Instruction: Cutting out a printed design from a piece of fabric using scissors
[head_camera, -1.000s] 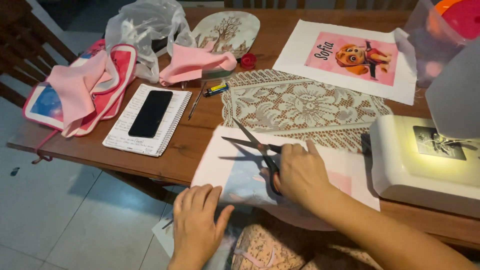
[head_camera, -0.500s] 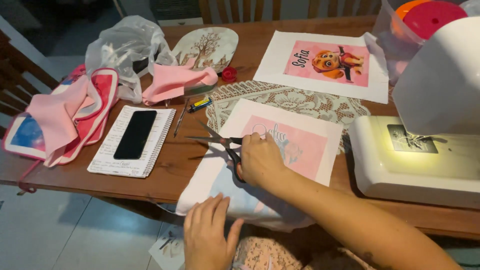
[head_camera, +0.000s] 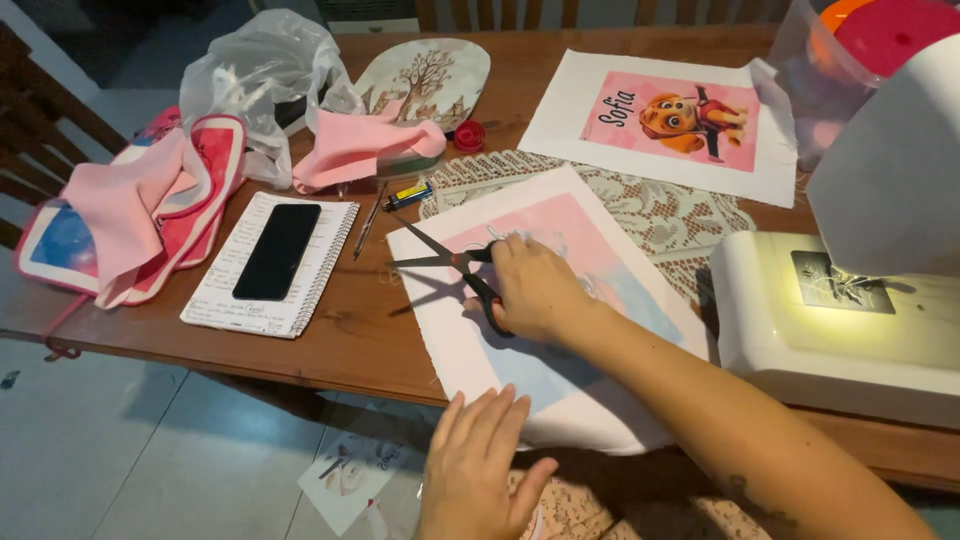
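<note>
The right hand (head_camera: 535, 290) gripped the black handles of a pair of scissors (head_camera: 455, 270), its fingers closed through the loops; the blades stood open, pointing left across the near-left part of a white fabric sheet (head_camera: 470, 350) printed in pink and pale blue. That sheet lay on the wooden counter (head_camera: 370, 340) and spilled over the near edge toward the lap. The left hand (head_camera: 480, 470) was below that edge, open and flat, fingers spread, holding nothing, just under the hanging part of the sheet.

Left of the sheet a strip of bare wood ran to the near edge, then came a spiral notebook (head_camera: 225, 300) with a dark phone (head_camera: 278, 250) lying on it, close to the edge. At the far-left corner a pink and blue cloth pouch (head_camera: 60, 240) hung partly off the counter, with pink fabric (head_camera: 125, 205) draped over it. To the right, a white sewing machine (head_camera: 850, 310) filled the space beside the sheet, its lamp lit. Beyond lay lace (head_camera: 690, 215), a second printed sheet (head_camera: 660, 125) with a cartoon dog, and a crumpled clear plastic bag (head_camera: 255, 75); what the bag held could not be told.
</note>
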